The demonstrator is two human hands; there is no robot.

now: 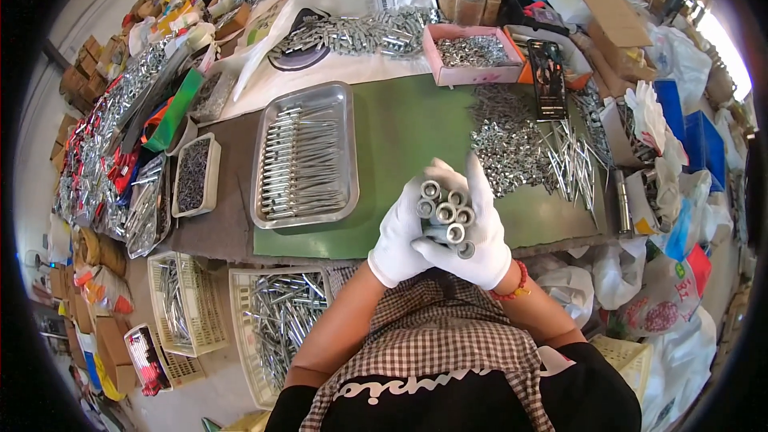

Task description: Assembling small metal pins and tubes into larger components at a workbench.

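A bundle of several short silvery metal tubes (pixel 446 213) is held between my two hands, their round open ends facing up. My left hand (pixel 398 234), in a white glove, wraps the bundle from the left. From the right, my right hand (pixel 486 250), gloved in white too, presses against it with a thumb across the near side; some of its fingers point upward. The tubes' lower parts are hidden by the gloves. Both hands are above the front edge of a green work mat (pixel 408 136). To their left lies a metal tray (pixel 350 152) with a row of slender metal bolts (pixel 300 164).
Small nuts (pixel 508 152) and thin metal pins (pixel 574 168) lie loose to the right. Behind are a pink box (pixel 472 76) of small parts and a heap of metal sleeves (pixel 360 32). A small bin (pixel 216 180) of dark screws stands left; a plastic crate (pixel 240 312) of metal tubes sits below.
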